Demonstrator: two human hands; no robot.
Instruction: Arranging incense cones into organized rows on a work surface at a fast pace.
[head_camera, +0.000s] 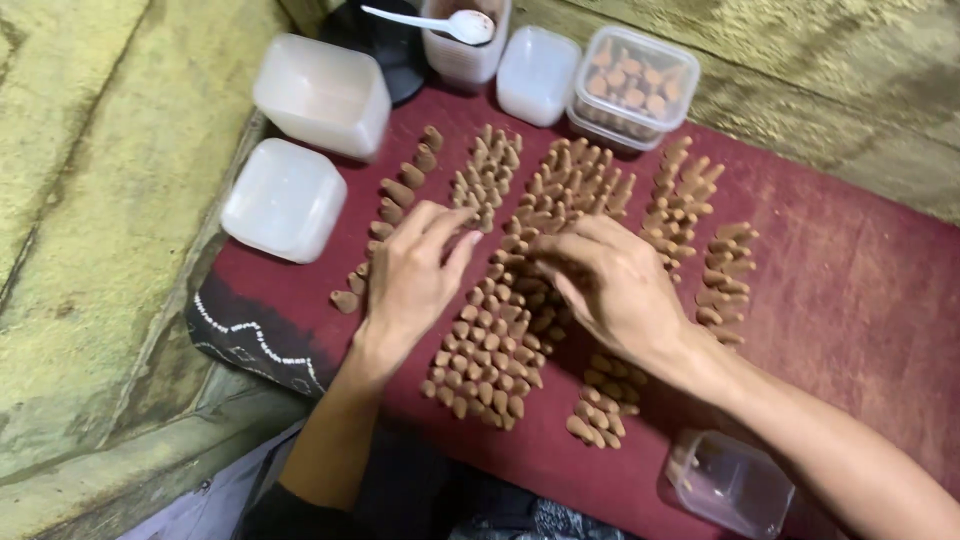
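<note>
Many small brown cones (500, 350) stand in rows and clusters on a dark red cloth (850, 290). My left hand (412, 275) hovers palm down over the cones at centre left, fingers spread and tips touching cones near the upper rows. My right hand (610, 280) rests over the middle cluster, its fingers curled and pinching at the cones below; whether a cone is between the fingertips is hidden.
Two lidded translucent white tubs (322, 95) (285, 198) stand at the left. At the back are a tub with a white spoon (462, 25), a small white tub (537, 72) and a clear box filled with cones (632, 85). A clear empty container (730, 482) lies near my right forearm.
</note>
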